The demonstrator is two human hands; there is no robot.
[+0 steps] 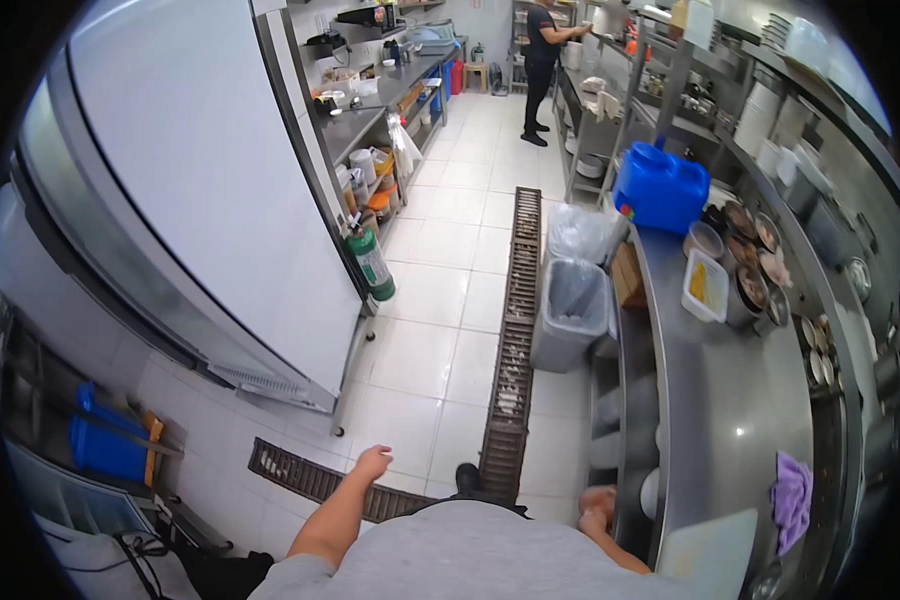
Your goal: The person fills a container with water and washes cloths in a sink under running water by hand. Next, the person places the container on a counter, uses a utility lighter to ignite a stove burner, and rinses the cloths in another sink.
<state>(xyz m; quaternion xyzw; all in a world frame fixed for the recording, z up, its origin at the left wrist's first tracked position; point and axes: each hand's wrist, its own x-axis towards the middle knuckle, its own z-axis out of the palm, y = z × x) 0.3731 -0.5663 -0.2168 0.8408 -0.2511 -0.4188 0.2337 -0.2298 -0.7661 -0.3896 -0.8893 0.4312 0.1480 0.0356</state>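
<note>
My left hand (374, 462) is held out over the floor, with a finger or thumb sticking out and nothing seen in it. Below it runs a floor drain grate (310, 475). My right hand (592, 520) hangs low beside the steel counter (710, 430), close to its lower shelf. It appears closed around a pinkish, rounded thing (599, 497) whose kind I cannot make out. Rounded white dishware (650, 494) sits on the shelf next to that hand.
A tall white fridge (200, 180) stands left, with a green cylinder (372, 264) beyond. Along the right are a lined grey bin (572, 320), blue jerrycan (662, 187), food containers (705, 286), purple cloth (792, 500) and cutting board (710, 555). Another person (541, 60) stands at the back.
</note>
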